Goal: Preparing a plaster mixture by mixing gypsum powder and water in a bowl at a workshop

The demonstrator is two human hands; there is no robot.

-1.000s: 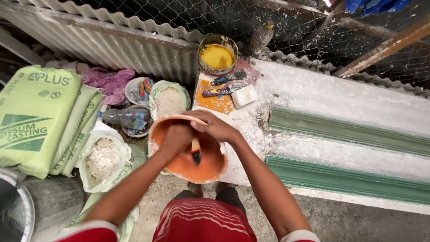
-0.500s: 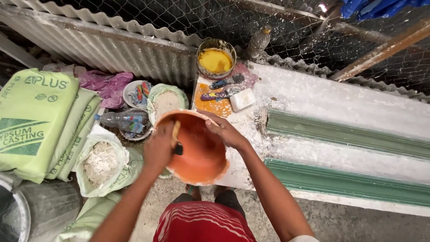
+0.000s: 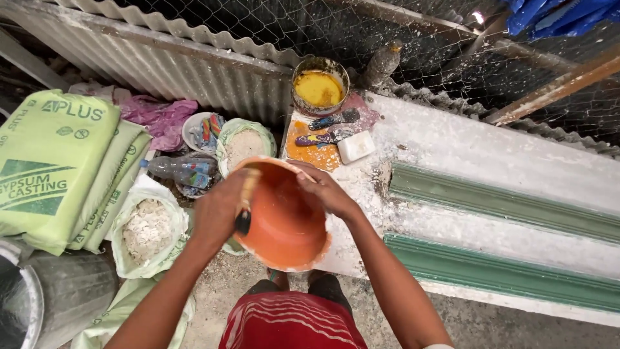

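So I've got the orange bowl [image 3: 284,223] tipped up in front of my chest, its inside facing me, just off the near edge of the white bench [image 3: 491,155]. My right hand [image 3: 326,190] is clamped over the top rim, fingers curled on the edge, and that's what keeps it from rolling. My left hand [image 3: 219,213] is closed around a small dark-handled scraper [image 3: 244,216] pressed against the bowl's left side; the blade end is mostly hidden, so I can't tell how much of it is touching. My take: to do this bit well, keep the rim hand firm and let the tool hand do the moving, short strokes along the curve instead of digging, since plastic like this probably flexes and could pop out of my grip. There's a crusty white edge along the lower rim, so I'd angle the bowl so crumbs drop down and not onto my red shirt [image 3: 290,323]. Just left of the bowl is an open sack of white powder [image 3: 147,229], with another one [image 3: 244,145] behind it, a plastic bottle [image 3: 177,169] between them, and the stacked green bags [image 3: 55,168] further left. On the bench are two long green moulds [image 3: 504,203], a white block [image 3: 356,147], a couple of brushes [image 3: 326,129], and at the back a tin of yellow stuff [image 3: 319,87] against the corrugated sheet [image 3: 161,64].
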